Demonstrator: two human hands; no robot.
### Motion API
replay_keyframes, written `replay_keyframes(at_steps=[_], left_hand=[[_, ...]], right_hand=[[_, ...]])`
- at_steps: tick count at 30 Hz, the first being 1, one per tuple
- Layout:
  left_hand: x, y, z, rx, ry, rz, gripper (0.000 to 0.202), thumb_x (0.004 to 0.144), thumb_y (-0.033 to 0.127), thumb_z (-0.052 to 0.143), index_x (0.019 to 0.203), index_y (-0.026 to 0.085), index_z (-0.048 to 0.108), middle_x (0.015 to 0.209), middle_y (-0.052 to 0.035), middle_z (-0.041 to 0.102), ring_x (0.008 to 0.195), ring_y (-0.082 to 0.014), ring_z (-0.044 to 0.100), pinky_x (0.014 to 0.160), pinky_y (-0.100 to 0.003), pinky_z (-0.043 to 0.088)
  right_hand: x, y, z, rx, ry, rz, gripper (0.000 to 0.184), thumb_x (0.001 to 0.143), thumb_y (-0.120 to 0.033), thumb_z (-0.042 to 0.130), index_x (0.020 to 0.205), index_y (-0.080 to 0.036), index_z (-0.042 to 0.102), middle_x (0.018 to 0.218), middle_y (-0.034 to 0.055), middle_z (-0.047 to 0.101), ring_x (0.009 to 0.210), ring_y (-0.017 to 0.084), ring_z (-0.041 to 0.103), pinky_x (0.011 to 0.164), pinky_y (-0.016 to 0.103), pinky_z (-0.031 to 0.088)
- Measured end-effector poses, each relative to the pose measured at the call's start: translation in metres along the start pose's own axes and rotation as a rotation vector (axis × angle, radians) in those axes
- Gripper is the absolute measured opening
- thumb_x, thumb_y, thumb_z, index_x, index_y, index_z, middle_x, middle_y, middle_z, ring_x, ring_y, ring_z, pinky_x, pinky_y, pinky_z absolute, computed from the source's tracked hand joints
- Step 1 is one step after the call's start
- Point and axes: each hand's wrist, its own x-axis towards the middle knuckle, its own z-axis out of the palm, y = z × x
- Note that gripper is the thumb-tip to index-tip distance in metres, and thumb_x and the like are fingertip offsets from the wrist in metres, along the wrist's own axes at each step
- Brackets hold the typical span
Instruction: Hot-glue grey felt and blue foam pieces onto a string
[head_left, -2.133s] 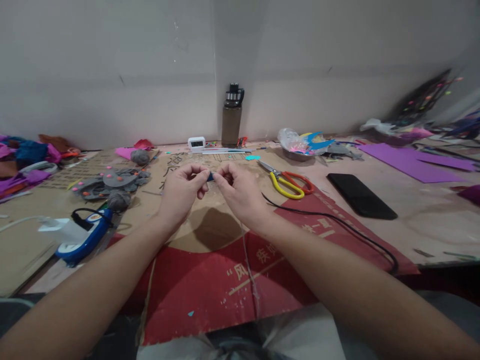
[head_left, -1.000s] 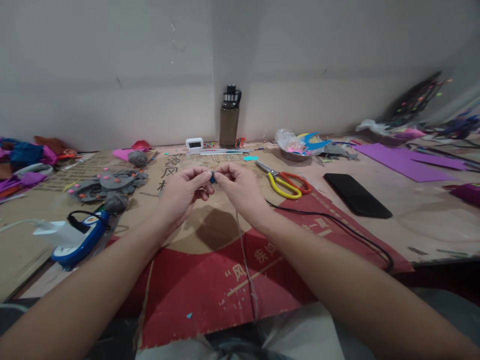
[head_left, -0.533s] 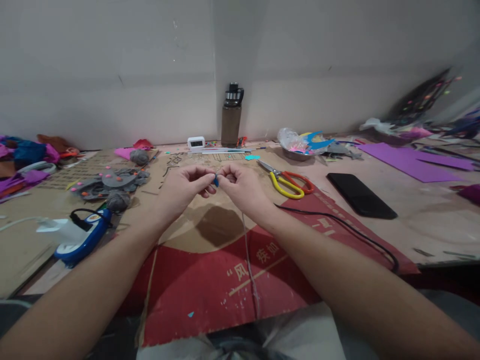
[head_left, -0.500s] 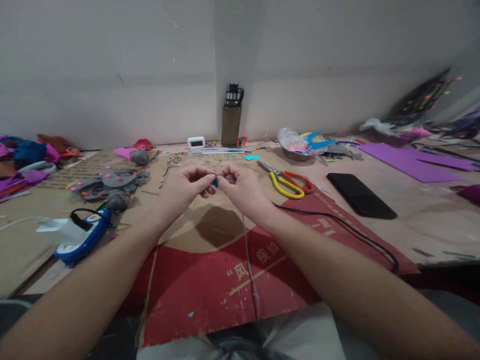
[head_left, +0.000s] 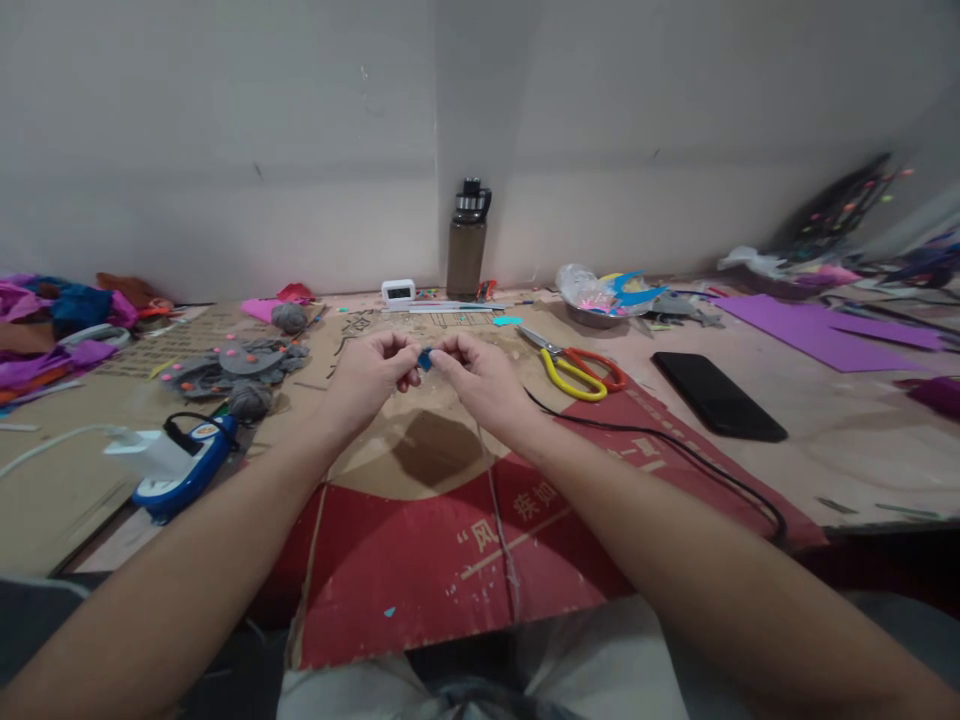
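Observation:
My left hand [head_left: 369, 378] and my right hand [head_left: 480, 376] meet above a flattened red and brown cardboard sheet [head_left: 420, 560]. Both hands are closed in a pinch on a small blue piece [head_left: 424, 359] held between their fingertips. A thin pale strand [head_left: 496, 500] hangs from under my right hand down toward me. The rest of the blue piece is hidden by my fingers.
Yellow and orange scissors [head_left: 576, 366] lie right of my hands, with a black phone [head_left: 716, 396] and a black cable [head_left: 675, 455] beyond. A blue glue gun [head_left: 184, 466] and grey felt pieces [head_left: 232, 368] sit at left. A bottle [head_left: 466, 242] and a small white clock [head_left: 397, 292] stand by the wall.
My hands stay pinched together on the blue piece, with small finger shifts. The view has drifted slightly, so things sit a little further right in the picture.

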Motion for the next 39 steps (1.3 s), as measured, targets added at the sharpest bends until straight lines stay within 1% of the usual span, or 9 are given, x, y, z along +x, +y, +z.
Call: replay_keyframes(at_steps=[4,9,13,18,21,27,31,35,39], left_hand=[[0.0,-0.003,0.003,-0.017,-0.008,-0.025,0.019,0.078,0.031,0.063,0.068,0.015,0.059,0.052,-0.0006,0.058,0.044,-0.0078,0.048,0.047,-0.02,0.038],[-0.003,-0.004,0.007,-0.086,-0.029,-0.056,0.019,0.077,0.03,0.064,0.067,0.014,0.06,0.052,-0.0008,0.058,0.044,-0.0071,0.047,0.046,-0.019,0.036],[-0.002,-0.003,0.005,-0.279,-0.11,-0.173,0.019,0.075,0.031,0.067,0.069,0.014,0.062,0.055,-0.0022,0.059,0.048,-0.0084,0.053,0.046,-0.018,0.039],[0.005,-0.005,-0.006,-0.42,-0.139,-0.327,0.035,0.083,0.046,0.057,0.083,0.013,0.067,0.069,-0.008,0.067,0.055,-0.013,0.062,0.049,-0.022,0.048],[0.005,-0.006,-0.006,-0.407,-0.129,-0.309,0.036,0.081,0.047,0.061,0.085,0.012,0.067,0.072,-0.0083,0.068,0.056,-0.0121,0.063,0.049,-0.021,0.048],[0.0,-0.006,-0.002,-0.31,-0.145,-0.207,0.031,0.074,0.043,0.071,0.075,0.012,0.065,0.063,-0.0042,0.064,0.052,-0.0099,0.059,0.051,-0.02,0.045],[0.0,-0.005,0.001,-0.219,-0.147,-0.167,0.025,0.07,0.036,0.075,0.074,0.013,0.066,0.058,-0.0029,0.063,0.051,-0.0086,0.056,0.05,-0.019,0.042],[0.001,-0.006,0.001,-0.179,-0.085,-0.123,0.024,0.07,0.035,0.074,0.075,0.012,0.067,0.058,-0.0031,0.063,0.051,-0.0084,0.055,0.049,-0.019,0.041],[0.004,-0.009,-0.002,-0.184,0.0,-0.133,0.026,0.07,0.036,0.074,0.075,0.012,0.066,0.059,-0.0037,0.065,0.049,-0.0075,0.055,0.048,-0.018,0.04]], right_hand=[[0.003,0.004,0.001,0.064,0.009,0.048,0.02,0.083,-0.038,0.051,0.077,-0.019,0.054,0.064,-0.0047,0.048,0.056,0.009,0.039,0.053,0.023,0.032],[0.005,0.008,0.002,0.01,0.038,0.075,0.017,0.077,-0.034,0.054,0.071,-0.019,0.053,0.06,-0.0055,0.046,0.055,0.009,0.038,0.052,0.023,0.03],[0.006,0.007,0.0,0.071,0.039,0.123,0.016,0.073,-0.034,0.054,0.068,-0.019,0.05,0.059,-0.0063,0.045,0.053,0.008,0.036,0.051,0.023,0.029],[0.007,0.007,-0.002,0.166,0.015,0.19,0.018,0.073,-0.037,0.055,0.069,-0.021,0.048,0.053,-0.0082,0.039,0.046,0.007,0.031,0.046,0.022,0.026],[0.007,0.008,-0.001,0.164,0.005,0.206,0.018,0.074,-0.037,0.054,0.069,-0.021,0.048,0.052,-0.0085,0.04,0.044,0.007,0.032,0.046,0.022,0.025],[0.005,0.007,0.001,0.183,0.041,0.194,0.016,0.073,-0.036,0.054,0.069,-0.021,0.048,0.051,-0.0092,0.038,0.043,0.007,0.03,0.045,0.023,0.024],[0.005,0.008,0.002,0.16,0.038,0.186,0.016,0.073,-0.035,0.054,0.069,-0.02,0.048,0.053,-0.0089,0.041,0.045,0.007,0.031,0.046,0.022,0.026],[0.005,0.008,0.002,0.146,0.02,0.179,0.018,0.076,-0.038,0.055,0.078,-0.02,0.049,0.056,-0.0092,0.043,0.047,0.007,0.035,0.048,0.021,0.029],[0.006,0.01,0.002,0.117,0.012,0.198,0.018,0.079,-0.036,0.053,0.087,-0.021,0.048,0.06,-0.0088,0.046,0.051,0.008,0.04,0.051,0.021,0.033]])
